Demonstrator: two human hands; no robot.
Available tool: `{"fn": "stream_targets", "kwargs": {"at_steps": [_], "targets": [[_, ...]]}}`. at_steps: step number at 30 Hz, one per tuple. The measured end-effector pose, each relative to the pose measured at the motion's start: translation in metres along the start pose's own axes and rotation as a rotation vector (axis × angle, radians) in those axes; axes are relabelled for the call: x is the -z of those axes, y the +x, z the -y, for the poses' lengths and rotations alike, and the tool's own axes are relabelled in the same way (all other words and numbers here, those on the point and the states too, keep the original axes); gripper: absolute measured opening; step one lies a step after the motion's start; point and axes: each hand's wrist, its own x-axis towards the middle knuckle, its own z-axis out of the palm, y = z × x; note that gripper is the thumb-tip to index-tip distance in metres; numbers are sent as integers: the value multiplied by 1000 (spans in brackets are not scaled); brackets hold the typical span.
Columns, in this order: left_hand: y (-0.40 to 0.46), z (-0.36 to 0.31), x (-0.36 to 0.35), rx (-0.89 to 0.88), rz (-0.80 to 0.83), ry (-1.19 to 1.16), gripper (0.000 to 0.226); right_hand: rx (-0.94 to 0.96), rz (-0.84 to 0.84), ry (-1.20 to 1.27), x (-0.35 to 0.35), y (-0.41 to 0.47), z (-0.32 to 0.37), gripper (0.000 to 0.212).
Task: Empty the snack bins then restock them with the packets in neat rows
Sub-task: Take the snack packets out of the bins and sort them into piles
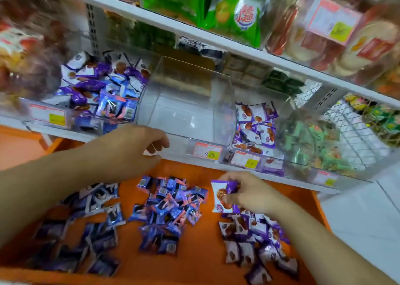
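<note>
A clear plastic bin (pixel 151 109) stands empty in the middle of the white shelf. My left hand (pixel 132 146) hovers at its front edge, fingers curled, holding nothing. My right hand (pixel 244 192) grips a purple-and-white cookie packet (pixel 220 196) above the orange shelf (pixel 201 261). Three loose piles lie on that orange surface: dark packets (pixel 86 226) at the left, blue-and-pink packets (pixel 168 211) in the middle, purple cookie packets (pixel 255 241) at the right. The bin to the right (pixel 255 129) holds purple cookie packets in rough rows. The left bin (pixel 101 94) is full of mixed purple packets.
A price tag reading 9.90 (pixel 207 151) sits on the empty bin's front. A round clear bin of green packets (pixel 313 146) stands further right beside a wire rack (pixel 350 129). Green snack bags (pixel 236 12) fill the shelf above.
</note>
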Motion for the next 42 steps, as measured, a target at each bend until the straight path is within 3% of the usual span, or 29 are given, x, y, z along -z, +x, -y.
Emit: {"fn": "stream_targets", "kwargs": {"at_steps": [4,8,13,16,19,22,25,30,32,36,42], "targets": [[32,-38,-4,-122,-10,-92,30,-179,48,-167,34,-13,-61,35],[65,-69,-25,-171,-64,-205,40,-237,-14,-346,64,-24,-99,60],[103,-85,-54,-178,-95,-176,69,8,-213,73,90,-30,-83,26],[114,-85,-65,-167,-63,-199,73,164,-379,133,114,-19,-59,27],[116,-82,-70,-145,2,-224,72,188,-468,63,145,12,-44,35],[115,-81,-71,-129,11,-222,73,25,-272,-174,166,51,-44,39],[113,-83,-69,-100,26,-220,74,-119,-24,-355,167,75,-40,64],[113,-81,-69,-78,38,-217,75,-174,132,-441,150,97,-29,96],[114,-81,-69,-74,48,-204,77,-149,116,-399,147,95,-27,89],[113,-81,-70,-75,52,-197,77,-47,-3,-302,146,88,-38,51],[113,-76,-73,-139,8,-196,80,110,-273,-74,170,86,-39,51]]}}
